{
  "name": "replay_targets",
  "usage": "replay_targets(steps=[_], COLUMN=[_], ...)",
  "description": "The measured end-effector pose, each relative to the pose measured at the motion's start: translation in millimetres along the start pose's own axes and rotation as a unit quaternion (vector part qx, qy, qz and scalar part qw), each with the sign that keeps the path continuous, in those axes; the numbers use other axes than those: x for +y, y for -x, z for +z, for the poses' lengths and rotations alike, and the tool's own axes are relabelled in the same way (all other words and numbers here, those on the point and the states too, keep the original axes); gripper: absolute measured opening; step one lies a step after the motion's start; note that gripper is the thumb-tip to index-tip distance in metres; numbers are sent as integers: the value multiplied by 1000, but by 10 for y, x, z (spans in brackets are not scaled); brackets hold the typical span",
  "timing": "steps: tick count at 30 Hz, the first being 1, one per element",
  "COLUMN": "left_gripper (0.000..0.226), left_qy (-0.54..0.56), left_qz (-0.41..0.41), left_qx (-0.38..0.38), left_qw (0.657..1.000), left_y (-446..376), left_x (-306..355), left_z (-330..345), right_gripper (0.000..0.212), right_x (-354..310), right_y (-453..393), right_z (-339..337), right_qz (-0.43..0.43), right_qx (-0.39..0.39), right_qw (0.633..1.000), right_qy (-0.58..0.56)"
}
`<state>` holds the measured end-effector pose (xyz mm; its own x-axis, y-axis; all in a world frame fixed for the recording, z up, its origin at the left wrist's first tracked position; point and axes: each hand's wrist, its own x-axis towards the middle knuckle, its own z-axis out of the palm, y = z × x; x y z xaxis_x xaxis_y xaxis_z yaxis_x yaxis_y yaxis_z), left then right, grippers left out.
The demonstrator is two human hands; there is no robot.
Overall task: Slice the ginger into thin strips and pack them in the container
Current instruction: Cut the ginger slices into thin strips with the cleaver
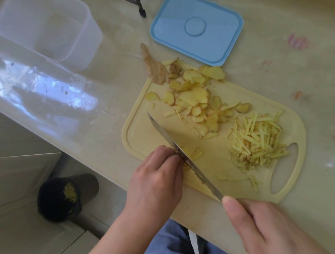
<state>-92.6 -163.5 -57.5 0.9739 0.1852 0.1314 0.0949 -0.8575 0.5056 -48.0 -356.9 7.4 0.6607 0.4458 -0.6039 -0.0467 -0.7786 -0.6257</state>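
Observation:
A yellow cutting board (pixel 140 136) lies on the counter. On it sit a heap of round ginger slices (pixel 194 100) and, to the right, a pile of thin ginger strips (pixel 256 145). My right hand (pixel 270 239) grips the knife (pixel 173 144) by its hidden handle, index finger stretched along the spine. The blade crosses the board's near left part. My left hand (pixel 156 180) has curled fingertips pressing down a few ginger slices right against the blade; those slices are mostly hidden. A few cut strips (pixel 198 152) lie just beyond the blade.
An open clear plastic container (pixel 49 23) stands at the counter's far left. Its blue lid (pixel 196 27) lies behind the board. A strip of ginger peel (pixel 154 67) rests at the board's far left corner. A dark bin (pixel 64 196) stands on the floor below the counter edge.

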Motion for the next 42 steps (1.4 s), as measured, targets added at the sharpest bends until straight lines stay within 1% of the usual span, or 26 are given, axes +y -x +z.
replay_targets(steps=[3,6,9,11,14,18,24,27,28,32,34,38,42], left_gripper=[13,21,25,25,25,29,27,24,25,27,24,11,10], left_qy=[-2,6,9,10,11,26,27,24,24,27,28,16,15], left_qz=[6,9,-2,-12,-25,-38,-45,-48,-46,-42,-45,-51,-47], left_qx=[6,2,-12,-17,-26,-38,-46,-47,-47,-42,-37,-25,-17], left_qw=[1000,1000,1000,1000,999,998,998,997,998,998,998,998,999], left_y=[3,27,26,5,-19,-47,-43,-46,-48,-49,-44,-51,-42], left_x=[-5,-3,24,30,33,35,35,39,38,22,19,19,9], left_z=[9,-3,-39,-45,-49,-73,-72,-68,-73,-83,-87,-77,-67], right_gripper=[71,71,70,66,71,69,72,63,63,69,69,71,66], right_x=[19,12,-20,-20,-15,-23,-32,-27,-26,-9,-33,-69,-65], right_y=[-92,-101,-15,25,-20,-130,18,-8,-35,-99,-46,53,-56], right_z=[76,119,99,80,108,159,97,139,158,183,154,105,168], right_qz=[-12,-22,-19,-21,-20,-33,-17,-23,-26,-31,-27,-15,-22], right_qx=[6,18,26,29,18,20,26,28,27,34,34,30,24], right_qw=[1000,999,999,999,1000,999,999,999,999,999,999,999,999], right_qy=[8,17,2,2,1,10,-16,-14,-12,-4,-5,-10,2])
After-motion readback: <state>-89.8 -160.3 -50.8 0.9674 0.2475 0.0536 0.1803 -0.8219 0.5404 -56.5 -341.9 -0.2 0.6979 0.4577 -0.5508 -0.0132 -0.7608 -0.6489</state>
